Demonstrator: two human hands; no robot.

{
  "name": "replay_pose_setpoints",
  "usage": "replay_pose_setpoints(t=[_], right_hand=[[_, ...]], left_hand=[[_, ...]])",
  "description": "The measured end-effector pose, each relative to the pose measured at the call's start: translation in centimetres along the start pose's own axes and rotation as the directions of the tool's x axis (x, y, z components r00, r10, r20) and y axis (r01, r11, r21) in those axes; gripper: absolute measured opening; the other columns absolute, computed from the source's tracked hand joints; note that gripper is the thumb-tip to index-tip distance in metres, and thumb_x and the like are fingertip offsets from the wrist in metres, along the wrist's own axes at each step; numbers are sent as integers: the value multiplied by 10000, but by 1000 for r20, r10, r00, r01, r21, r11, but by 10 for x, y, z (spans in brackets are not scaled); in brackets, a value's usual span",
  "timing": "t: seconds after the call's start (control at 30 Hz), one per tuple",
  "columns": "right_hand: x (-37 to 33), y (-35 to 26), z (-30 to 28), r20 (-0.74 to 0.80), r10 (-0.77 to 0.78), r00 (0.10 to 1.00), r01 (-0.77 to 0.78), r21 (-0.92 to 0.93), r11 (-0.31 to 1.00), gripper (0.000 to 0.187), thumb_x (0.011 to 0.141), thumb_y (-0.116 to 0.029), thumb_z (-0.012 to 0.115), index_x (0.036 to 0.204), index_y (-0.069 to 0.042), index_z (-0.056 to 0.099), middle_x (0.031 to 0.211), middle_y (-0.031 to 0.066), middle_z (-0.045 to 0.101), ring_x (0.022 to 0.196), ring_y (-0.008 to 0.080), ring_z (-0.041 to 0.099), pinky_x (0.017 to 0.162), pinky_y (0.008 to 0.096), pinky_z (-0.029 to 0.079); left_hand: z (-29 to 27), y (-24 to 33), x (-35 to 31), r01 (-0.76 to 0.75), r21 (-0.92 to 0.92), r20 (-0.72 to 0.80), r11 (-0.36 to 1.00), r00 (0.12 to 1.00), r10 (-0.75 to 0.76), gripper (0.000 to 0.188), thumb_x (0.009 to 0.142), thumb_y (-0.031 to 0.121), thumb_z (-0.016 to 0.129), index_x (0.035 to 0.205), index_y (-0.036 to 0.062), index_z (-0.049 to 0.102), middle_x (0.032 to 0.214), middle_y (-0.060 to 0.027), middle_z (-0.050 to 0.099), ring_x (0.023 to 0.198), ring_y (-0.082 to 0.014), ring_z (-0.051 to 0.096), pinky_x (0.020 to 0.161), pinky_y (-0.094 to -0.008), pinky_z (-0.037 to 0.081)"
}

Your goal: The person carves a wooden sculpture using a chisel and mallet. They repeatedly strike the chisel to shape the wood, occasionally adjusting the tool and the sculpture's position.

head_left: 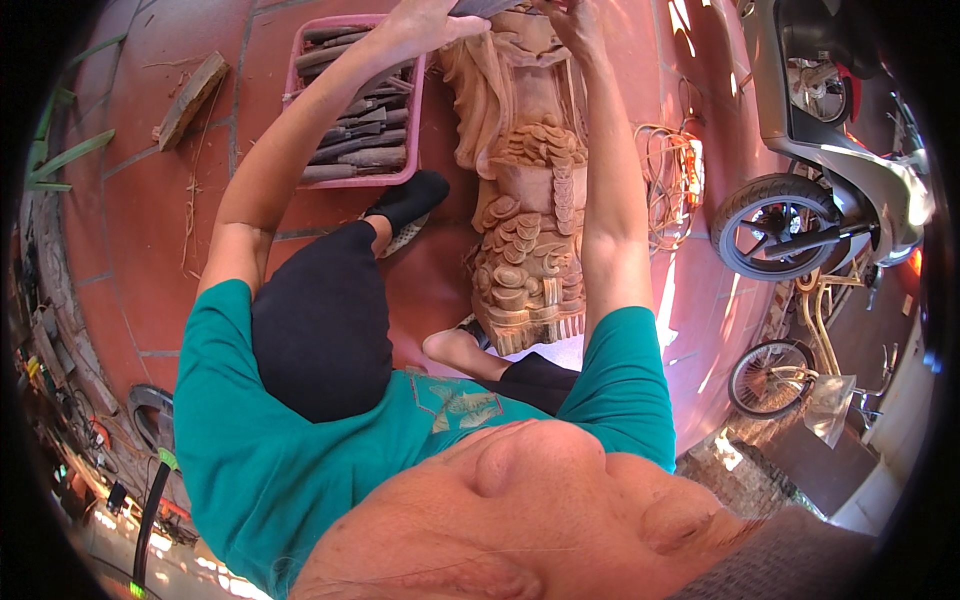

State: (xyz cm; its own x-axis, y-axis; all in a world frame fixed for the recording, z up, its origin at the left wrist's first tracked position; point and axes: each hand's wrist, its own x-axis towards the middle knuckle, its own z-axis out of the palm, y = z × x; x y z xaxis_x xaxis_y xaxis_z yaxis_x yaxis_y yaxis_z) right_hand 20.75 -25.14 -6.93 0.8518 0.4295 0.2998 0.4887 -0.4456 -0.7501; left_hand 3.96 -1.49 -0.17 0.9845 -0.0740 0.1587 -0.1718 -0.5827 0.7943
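A carved wooden sculpture [525, 190] lies lengthwise on the floor in front of me, covered in coin-like discs and flowing folds. At its far end my left hand [425, 28] is closed on a flat dark grey piece [486, 8], thumb lying along it; the picture's top edge cuts it off, so its kind is unclear. My right hand [578, 25] is at the other side of that end, fingers curled, partly out of the picture. What it holds, if anything, is hidden. Under my left forearm sits a pink plastic basket [413, 150] of chisel-like carving tools [375, 135].
Red tiles [150, 240] cover the floor. A wood offcut [190, 100] lies at the far left. Right of the sculpture is a coiled orange cord [665, 185]. A motorbike [780, 225] and a bicycle [775, 375] stand farther right. My feet flank the sculpture's near left side.
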Motion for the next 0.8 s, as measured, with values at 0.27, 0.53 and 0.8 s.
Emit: replay_pose_setpoints(t=[0.27,0.53,0.8], right_hand=[[10,81,4,-252,-106,962,145,140,979,285,863,-76,785,1125,-31,682,966,107,736,862,187,680,764,353,549],[10,68,-2,-214,-140,967,143,0,990,217,903,-80,763,1086,-19,663,925,85,710,813,170,635,741,335,524],[2,74,-10,-234,7,972,-38,-128,991,235,916,-110,753,1083,21,653,951,155,754,855,230,711,745,372,557]], left_hand=[[-4,14,9,-46,-146,59,988,997,55,684,880,269,735,1464,48,454,1226,-308,665,1193,-429,642,992,-485,503],[-7,26,19,-140,-160,-37,977,990,136,686,880,244,732,1471,33,453,1255,-308,654,1203,-411,643,1026,-463,497],[0,29,51,-152,105,134,983,981,137,668,895,288,712,1452,52,431,1140,-343,669,1087,-498,650,923,-538,523]])
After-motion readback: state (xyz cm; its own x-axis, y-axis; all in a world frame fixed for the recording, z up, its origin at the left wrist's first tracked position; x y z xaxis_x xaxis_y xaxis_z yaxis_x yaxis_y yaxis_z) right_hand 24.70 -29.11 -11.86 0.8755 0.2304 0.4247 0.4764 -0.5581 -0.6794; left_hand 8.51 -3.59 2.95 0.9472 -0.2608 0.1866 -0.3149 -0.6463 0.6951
